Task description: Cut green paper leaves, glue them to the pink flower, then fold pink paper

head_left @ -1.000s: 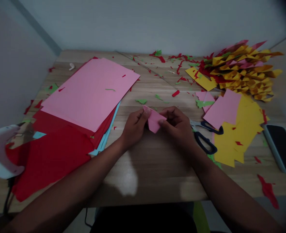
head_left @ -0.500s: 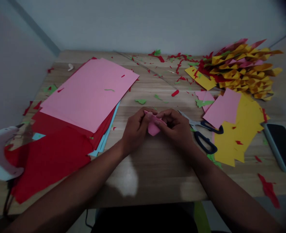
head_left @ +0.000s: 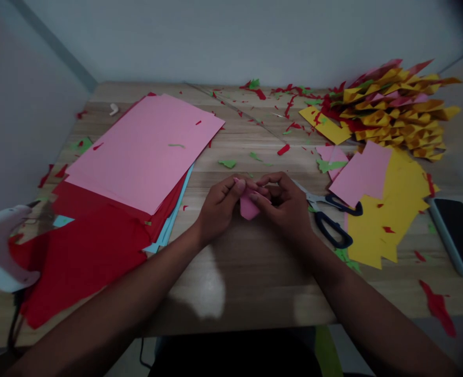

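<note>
A small folded piece of pink paper (head_left: 249,207) is held between both hands above the middle of the table. My left hand (head_left: 220,205) pinches its left side, thumb on top. My right hand (head_left: 284,203) grips the other side with thumb and fingers, which hide part of the folds. Just right of my right hand lie scissors (head_left: 329,222) with dark handles, their blades partly spread. Pink paper rectangles (head_left: 363,175) and yellow paper pieces (head_left: 392,220) lie overlapping beyond the scissors.
Large pink sheets (head_left: 149,152) rest on red and blue paper at the left, with crumpled red paper (head_left: 82,256) in front. A white glue gun (head_left: 3,246) stands at the left edge. A folded yellow paper bundle (head_left: 400,115) sits back right; a phone (head_left: 459,235) lies right. Scraps are scattered around.
My right hand's fingers have shifted slightly on the pink paper, with the index finger raised and reaching further left. Both hands still hold the paper in about the same place.
</note>
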Tool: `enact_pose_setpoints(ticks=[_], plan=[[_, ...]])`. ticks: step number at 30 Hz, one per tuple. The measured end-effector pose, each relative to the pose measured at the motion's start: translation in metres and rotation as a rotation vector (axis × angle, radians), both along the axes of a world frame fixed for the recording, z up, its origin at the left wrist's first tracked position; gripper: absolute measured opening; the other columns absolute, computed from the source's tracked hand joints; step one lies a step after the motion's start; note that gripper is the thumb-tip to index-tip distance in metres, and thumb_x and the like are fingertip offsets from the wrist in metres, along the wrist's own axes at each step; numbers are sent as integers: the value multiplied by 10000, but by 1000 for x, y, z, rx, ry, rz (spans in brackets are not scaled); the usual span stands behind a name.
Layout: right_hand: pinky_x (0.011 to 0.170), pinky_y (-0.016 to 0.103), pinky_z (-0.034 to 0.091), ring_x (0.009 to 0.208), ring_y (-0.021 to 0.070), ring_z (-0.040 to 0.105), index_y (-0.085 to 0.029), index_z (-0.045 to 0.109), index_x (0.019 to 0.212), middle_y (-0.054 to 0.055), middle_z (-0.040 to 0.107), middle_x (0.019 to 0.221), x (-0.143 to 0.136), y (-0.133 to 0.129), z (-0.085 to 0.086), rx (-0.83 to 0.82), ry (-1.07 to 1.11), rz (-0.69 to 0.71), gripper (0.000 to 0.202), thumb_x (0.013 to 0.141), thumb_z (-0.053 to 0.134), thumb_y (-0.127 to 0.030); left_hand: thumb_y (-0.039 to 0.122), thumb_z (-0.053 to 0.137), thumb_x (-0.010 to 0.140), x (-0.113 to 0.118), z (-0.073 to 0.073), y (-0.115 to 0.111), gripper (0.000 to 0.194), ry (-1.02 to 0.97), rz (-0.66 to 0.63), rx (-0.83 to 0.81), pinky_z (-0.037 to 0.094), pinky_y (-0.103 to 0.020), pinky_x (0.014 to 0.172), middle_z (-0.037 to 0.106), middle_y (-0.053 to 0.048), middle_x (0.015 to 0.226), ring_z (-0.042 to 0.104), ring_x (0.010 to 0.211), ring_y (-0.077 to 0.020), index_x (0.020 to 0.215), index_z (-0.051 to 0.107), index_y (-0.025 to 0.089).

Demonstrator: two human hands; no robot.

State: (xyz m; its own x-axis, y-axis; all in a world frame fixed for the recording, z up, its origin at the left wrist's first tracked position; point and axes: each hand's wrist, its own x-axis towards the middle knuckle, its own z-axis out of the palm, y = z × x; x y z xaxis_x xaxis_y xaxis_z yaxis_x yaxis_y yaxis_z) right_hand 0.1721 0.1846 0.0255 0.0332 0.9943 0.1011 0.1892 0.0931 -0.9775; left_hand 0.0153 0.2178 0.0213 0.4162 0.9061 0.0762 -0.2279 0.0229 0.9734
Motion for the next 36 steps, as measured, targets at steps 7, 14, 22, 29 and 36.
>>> enact_pose_setpoints(ticks=[7,14,22,29,36], plan=[[548,250,394,560,110,527,-246,580,945,-66,591,633,-1,-2,0,41,-1,-28,250,808,757,-358,515,532,968,0,1,-4,333,-88,-92,-99,545,-346,879,731,-78,977,693,974,-216,912,646,208],[510,234,338,513,87,428,-235,670,946,-90,482,576,2,-1,-2,166,-127,-108,154,832,744,-307,487,587,956,3,-2,-5,301,65,148,36,517,-282,890,722,-43,1082,663,994,-176,1013,701,213],[579,247,413,581,110,549,-209,758,865,-29,640,643,4,2,-3,72,-213,-121,177,843,731,-382,414,768,815,1,-1,0,256,85,236,-22,541,-281,790,754,-33,937,689,859,-174,933,740,189],[584,249,419,593,115,562,-207,753,818,-11,678,671,4,1,-3,87,-218,-134,180,841,726,-384,340,688,885,-1,1,0,164,218,260,96,533,-263,748,765,-36,928,697,845,-154,854,744,189],[561,246,397,565,110,530,-220,770,859,-20,648,635,4,1,-5,95,-248,-131,192,859,708,-401,376,667,906,0,3,-2,218,246,190,121,517,-260,746,744,-25,827,674,812,-157,843,752,186]])
